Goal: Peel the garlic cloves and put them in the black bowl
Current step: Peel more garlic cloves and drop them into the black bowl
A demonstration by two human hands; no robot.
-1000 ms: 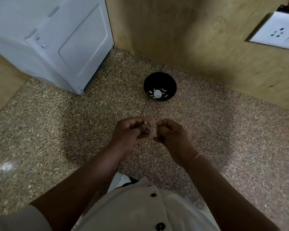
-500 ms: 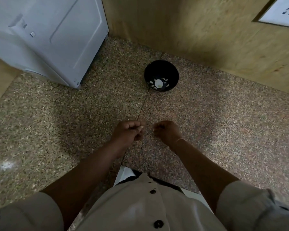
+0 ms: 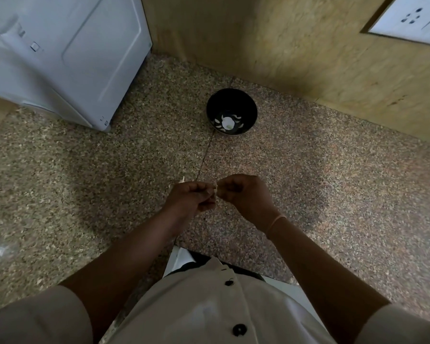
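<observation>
You pinched the garlic clove (image 3: 216,194) between curled left hand (image 3: 190,198) and right hand (image 3: 247,194), and one slipped tug could have flicked it wide of the black bowl (image 3: 249,105).

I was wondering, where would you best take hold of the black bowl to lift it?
Likely its near rim, thumb inside, coming from the front: the black bowl stands upright and open, and the wall rises close behind it.
</observation>
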